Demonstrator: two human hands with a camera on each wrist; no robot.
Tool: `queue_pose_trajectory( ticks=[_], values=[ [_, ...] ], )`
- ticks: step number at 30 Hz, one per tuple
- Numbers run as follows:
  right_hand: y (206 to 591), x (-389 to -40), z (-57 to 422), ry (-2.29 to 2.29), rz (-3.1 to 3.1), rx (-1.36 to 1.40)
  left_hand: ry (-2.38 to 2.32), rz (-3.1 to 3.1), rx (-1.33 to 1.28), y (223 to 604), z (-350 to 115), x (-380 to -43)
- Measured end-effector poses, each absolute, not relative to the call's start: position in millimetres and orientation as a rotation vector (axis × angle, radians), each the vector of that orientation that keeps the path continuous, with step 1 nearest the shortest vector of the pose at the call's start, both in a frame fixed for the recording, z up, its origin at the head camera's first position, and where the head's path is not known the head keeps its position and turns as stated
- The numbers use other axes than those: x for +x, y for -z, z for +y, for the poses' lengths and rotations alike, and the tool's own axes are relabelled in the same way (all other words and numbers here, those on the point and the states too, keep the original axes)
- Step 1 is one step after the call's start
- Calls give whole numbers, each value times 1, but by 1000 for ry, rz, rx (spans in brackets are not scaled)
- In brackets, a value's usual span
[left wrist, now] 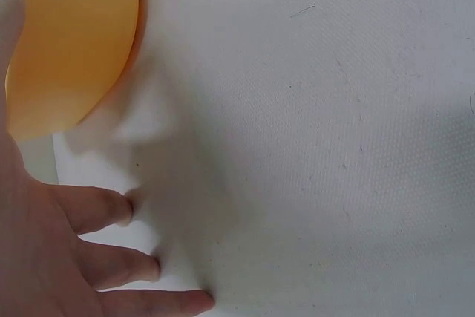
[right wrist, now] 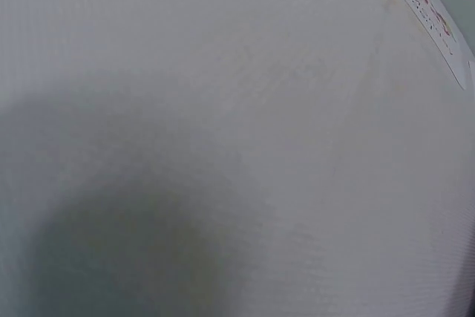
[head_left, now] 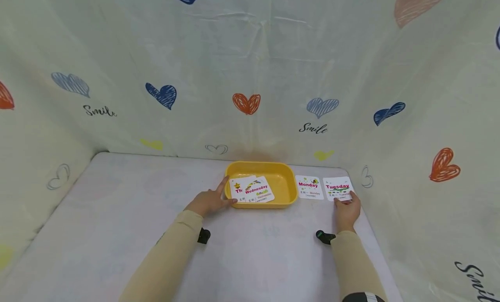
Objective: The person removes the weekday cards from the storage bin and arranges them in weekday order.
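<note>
At the left end of a yellow tray (head_left: 283, 187), my left hand (head_left: 208, 201) touches the rim with thumb and forefinger. In the left wrist view, the other fingers (left wrist: 130, 266) of that hand are straight and spread beside the tray's outer wall (left wrist: 82, 42). Inside the tray a Wednesday card (head_left: 258, 190) overlaps a card starting "Th" (head_left: 236, 185). To the right, my right hand (head_left: 347, 211) holds the near edge of a Tuesday card (head_left: 337, 182) between thumb and fingers, at the table. A Monday card (head_left: 308, 193) lies between the tray and that card.
The white table (head_left: 269, 254) meets a heart-printed curtain (head_left: 250, 54) close behind the tray. More curtain (head_left: 425, 215) hangs beyond the right edge, near my right hand. Dark camera parts (head_left: 325, 237) show beside both wrists.
</note>
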State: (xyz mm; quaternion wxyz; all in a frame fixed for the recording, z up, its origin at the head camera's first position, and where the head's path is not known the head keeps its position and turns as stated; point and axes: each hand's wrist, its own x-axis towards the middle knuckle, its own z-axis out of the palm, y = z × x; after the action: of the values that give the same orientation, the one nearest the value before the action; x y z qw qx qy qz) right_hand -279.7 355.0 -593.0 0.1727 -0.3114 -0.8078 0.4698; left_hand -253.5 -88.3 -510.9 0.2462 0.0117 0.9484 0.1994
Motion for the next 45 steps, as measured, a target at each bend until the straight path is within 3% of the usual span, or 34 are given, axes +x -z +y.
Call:
queue_pose_trajectory(
  ticks=[5,35,45],
  values=[
    [592,-282,351,-1333,-2291,-793,-569,2586,20,508,-93,-254],
    [589,-274,351,-1349,-2276,-858,-589,2590,25,516,-90,-251],
    [574,-274,336,-1640,-1990,-854,-576,2603,17,517,-89,-251]
  ],
)
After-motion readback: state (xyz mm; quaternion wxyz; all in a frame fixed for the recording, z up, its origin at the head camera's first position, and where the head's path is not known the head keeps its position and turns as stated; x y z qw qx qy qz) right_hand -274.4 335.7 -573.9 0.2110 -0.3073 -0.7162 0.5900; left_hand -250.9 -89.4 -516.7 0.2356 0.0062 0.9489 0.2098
